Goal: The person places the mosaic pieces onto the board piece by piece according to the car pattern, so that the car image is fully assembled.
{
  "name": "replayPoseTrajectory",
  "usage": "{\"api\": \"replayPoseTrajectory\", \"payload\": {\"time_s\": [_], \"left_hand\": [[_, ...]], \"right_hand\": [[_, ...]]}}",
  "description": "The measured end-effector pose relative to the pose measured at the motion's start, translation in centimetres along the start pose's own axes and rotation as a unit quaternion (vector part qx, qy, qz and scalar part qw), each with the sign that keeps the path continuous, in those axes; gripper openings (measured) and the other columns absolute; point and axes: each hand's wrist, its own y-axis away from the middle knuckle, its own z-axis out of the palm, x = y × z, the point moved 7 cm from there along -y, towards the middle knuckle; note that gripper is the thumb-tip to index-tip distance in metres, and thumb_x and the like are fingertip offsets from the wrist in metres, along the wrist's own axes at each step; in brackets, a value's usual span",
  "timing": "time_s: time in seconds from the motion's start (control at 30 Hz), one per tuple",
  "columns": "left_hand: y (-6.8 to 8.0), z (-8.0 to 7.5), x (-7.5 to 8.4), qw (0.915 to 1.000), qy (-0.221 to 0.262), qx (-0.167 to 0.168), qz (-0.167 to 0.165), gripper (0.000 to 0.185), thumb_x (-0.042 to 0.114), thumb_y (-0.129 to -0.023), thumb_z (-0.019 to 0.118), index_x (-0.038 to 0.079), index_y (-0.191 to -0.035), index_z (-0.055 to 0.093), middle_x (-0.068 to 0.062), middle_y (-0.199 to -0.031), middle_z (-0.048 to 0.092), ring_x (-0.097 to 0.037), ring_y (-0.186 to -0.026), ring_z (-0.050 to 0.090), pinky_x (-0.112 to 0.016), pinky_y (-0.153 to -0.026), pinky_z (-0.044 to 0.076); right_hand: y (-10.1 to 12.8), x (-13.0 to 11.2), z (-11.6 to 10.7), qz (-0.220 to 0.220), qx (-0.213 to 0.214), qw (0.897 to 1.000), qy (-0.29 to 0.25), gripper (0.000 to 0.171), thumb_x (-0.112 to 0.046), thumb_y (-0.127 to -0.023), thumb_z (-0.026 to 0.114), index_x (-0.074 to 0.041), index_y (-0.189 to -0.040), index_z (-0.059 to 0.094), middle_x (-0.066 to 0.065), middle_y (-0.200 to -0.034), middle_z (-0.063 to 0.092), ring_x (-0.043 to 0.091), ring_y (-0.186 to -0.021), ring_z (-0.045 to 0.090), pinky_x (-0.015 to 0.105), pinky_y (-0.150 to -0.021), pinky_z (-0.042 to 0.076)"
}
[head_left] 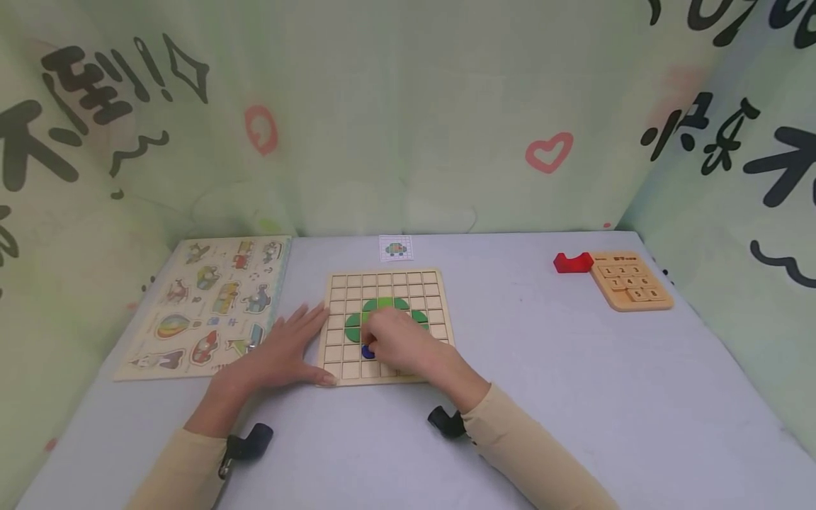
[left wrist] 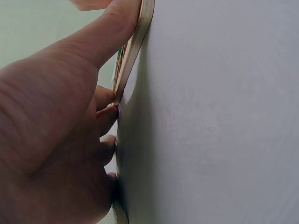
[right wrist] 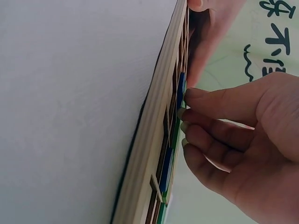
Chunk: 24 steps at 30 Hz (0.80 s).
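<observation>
Fingers of the right hand press on a blue piece in the grid board mid-bench; they look slightly bent. The left hand lies flat, bracing the board's left edge. Best to press evenly so the piece seats squarely.

We see an animal & vehicle peg puzzle far left, a small pattern card at far centre, and a red block touching a wooden number-tile board, far right.
</observation>
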Motion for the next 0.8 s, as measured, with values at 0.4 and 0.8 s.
{"api": "replayPoseTrajectory", "payload": {"time_s": [0.4, 0.8], "left_hand": [[0.0, 0.0, 0.2, 1.0000, 0.000, 0.000, 0.003, 0.125, 0.071, -0.066, 0.077, 0.012, -0.160, 0.019, -0.008, -0.168, 0.016, -0.040, -0.155, 0.007, -0.066, -0.123, 0.006], [0.2, 0.4, 0.0, 1.0000, -0.001, -0.004, -0.006, 0.129, 0.073, -0.063, 0.077, 0.011, -0.160, 0.018, -0.008, -0.168, 0.015, -0.039, -0.155, 0.006, -0.065, -0.123, 0.007]], "right_hand": [[1.2, 0.7, -0.6, 0.011, -0.009, 1.000, 0.013, 0.019, -0.002, -0.089, 0.063, -0.013, -0.083, 0.077, -0.008, -0.080, 0.066, 0.009, -0.076, 0.055, 0.020, -0.070, 0.049], [4.3, 4.8, -4.1, 0.122, 0.041, 0.992, -0.001, 0.028, -0.022, -0.095, 0.066, -0.012, -0.120, 0.072, 0.001, -0.122, 0.071, 0.022, -0.122, 0.062, 0.043, -0.105, 0.051]]}}
